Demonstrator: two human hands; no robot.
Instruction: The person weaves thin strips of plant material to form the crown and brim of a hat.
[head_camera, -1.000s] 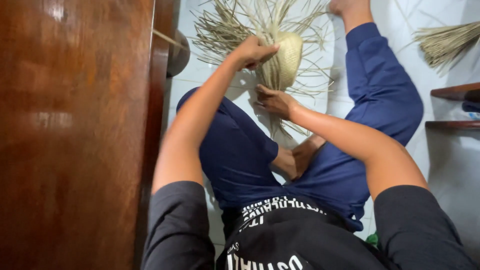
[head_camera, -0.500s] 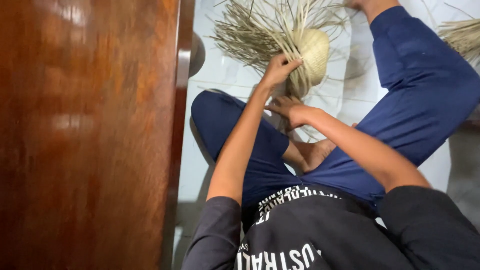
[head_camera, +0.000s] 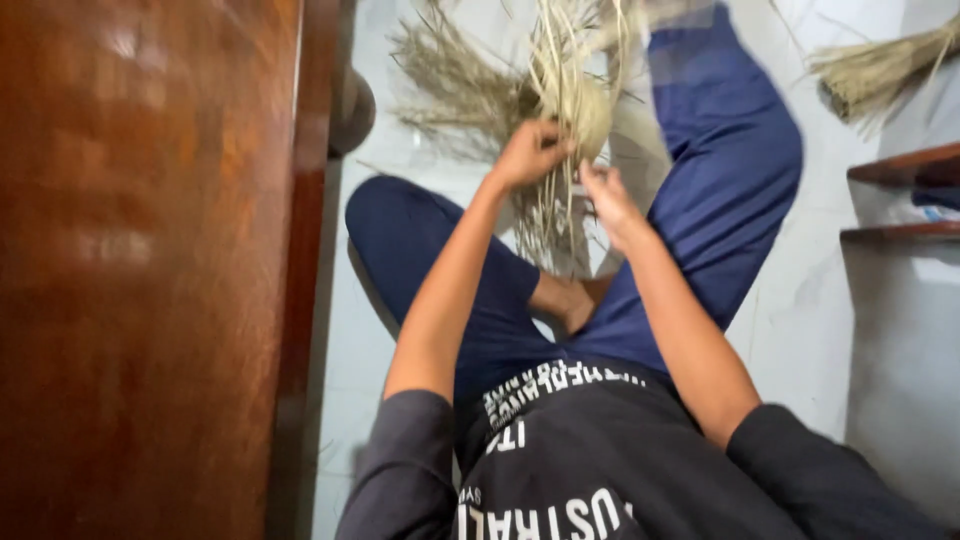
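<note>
Left hand (head_camera: 530, 152) is curled shut around the dry straw bundle (head_camera: 565, 130), gripping it just beside the pale woven dome (head_camera: 592, 112) where the strands gather. Frame is motion-blurred, so I can't tell exactly how my fingers sit.

Right hand (head_camera: 610, 200) sits just below and to the right, fingers pinched on a few loose strands (head_camera: 550, 235) hanging down from the bundle toward my lap.

Position: the piece is held up in front of me over my crossed legs (head_camera: 700, 200), above the pale tiled floor (head_camera: 800, 330). Dark wooden door (head_camera: 150, 270) is at far left; a second loose straw bunch (head_camera: 870, 70) lies well apart at upper right, above the wooden shelves (head_camera: 900, 170).

Step, as I judge it: mid-weave, left anchoring, right feeding strands. Next move needs steady left grip and clean separation of one strand from the tangle; the risk is pulling neighbours with it.
</note>
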